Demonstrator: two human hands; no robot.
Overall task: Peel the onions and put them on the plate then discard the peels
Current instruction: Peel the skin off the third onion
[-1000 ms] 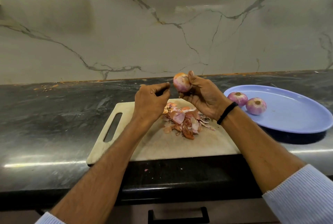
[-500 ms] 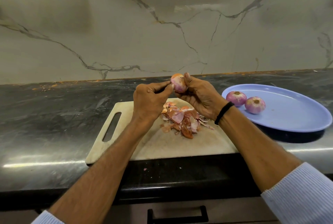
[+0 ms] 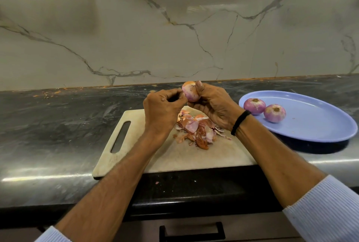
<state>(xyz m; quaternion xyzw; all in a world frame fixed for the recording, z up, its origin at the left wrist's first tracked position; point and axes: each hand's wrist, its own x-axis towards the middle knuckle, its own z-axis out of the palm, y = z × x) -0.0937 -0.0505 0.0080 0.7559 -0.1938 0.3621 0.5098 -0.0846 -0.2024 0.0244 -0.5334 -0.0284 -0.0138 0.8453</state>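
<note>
Two hands meet above the cutting board (image 3: pixel 171 160): the right hand (image 3: pixel 215 105) grips a partly skinned onion (image 3: pixel 191 94), and the left hand (image 3: pixel 163 111) pinches at its side. Peels (image 3: pixel 196 130) lie heaped below. Right of the board, a blue plate (image 3: pixel 314 131) holds two peeled onions (image 3: pixel 254 106).

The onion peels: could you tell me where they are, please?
Head view: the peels lie on the cutting board, below the held onion, left of the blue plate.

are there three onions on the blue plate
No, the blue plate holds only a left onion and a right onion; the third onion is in the right hand.
</note>
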